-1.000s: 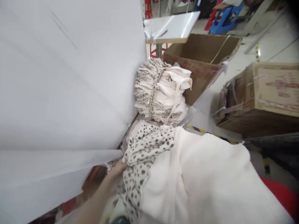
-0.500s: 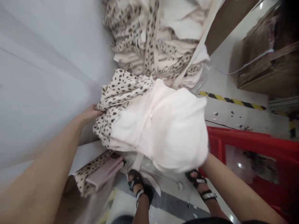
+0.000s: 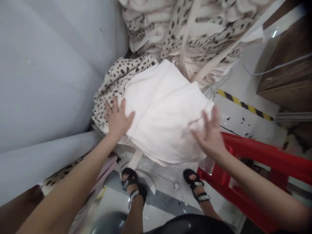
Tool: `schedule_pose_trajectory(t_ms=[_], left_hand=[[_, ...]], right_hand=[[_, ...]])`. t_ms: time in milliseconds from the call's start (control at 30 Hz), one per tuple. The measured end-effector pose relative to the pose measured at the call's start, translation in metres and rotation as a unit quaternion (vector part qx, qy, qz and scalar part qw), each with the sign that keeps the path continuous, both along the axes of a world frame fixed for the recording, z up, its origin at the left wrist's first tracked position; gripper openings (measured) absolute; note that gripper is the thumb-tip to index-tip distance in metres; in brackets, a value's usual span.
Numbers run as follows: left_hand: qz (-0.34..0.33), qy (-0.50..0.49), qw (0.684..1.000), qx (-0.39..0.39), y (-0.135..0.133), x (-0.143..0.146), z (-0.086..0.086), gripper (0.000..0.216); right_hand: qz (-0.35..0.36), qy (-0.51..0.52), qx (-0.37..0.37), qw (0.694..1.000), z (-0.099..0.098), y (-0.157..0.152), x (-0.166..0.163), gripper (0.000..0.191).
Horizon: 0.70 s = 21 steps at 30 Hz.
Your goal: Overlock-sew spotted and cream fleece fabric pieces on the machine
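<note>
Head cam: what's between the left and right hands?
Head view: the folded white cloth fills the whole stretch. The left hand lies flat on its near-left corner, and the right hand, open and blurred, is at its right edge.

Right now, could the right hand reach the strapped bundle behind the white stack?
Probably yes: the right hand is open at the near edge of the white stack, and only that low stack lies between it and the strapped bundle.
</note>
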State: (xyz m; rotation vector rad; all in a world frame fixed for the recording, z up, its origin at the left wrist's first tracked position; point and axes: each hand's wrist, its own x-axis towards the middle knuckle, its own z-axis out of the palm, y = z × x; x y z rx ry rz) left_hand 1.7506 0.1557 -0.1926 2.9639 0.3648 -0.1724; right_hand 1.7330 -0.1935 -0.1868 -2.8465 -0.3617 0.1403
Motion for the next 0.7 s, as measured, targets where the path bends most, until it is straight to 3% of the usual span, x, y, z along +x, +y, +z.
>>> schedule_pose_trajectory(t_ms=[67,200,300,400,467,533,600,700], left_hand=[[-0.017,0.031,0.999,0.015,-0.014,0.004,-0.017,0.069],[-0.016,0.044,0.999,0.017,-0.012,0.023,-0.062,0.071],[-0.016,0.049,0.999,-0.002,-0.001,0.034,-0.078,0.072],[-0.019,0.110,0.992,-0.056,0.008,0.045,-0.071,0.073],[-0.016,0.152,0.983,-0.098,0.012,0.046,-0.055,0.073],[0.008,0.102,0.989,-0.105,0.012,0.026,-0.031,0.067],[0.061,-0.015,0.994,-0.086,0.008,-0.020,-0.004,0.059],[0.182,-0.017,0.975,-0.127,-0.005,-0.122,0.041,0.055]], right_hand=[[0.067,0.076,-0.037,0.994,-0.032,0.027,-0.001,0.065],[0.044,0.112,-0.099,0.988,-0.108,0.061,0.005,0.064],[0.037,0.120,-0.108,0.986,-0.129,0.065,0.008,0.064],[0.036,0.171,-0.083,0.981,-0.119,0.065,0.013,0.062],[0.037,0.208,-0.066,0.975,-0.103,0.066,0.021,0.061],[0.032,0.238,-0.051,0.969,-0.083,0.067,0.031,0.063],[0.018,0.254,-0.028,0.967,-0.056,0.069,0.034,0.061],[0.002,0.235,0.004,0.972,-0.001,0.068,-0.002,0.051]])
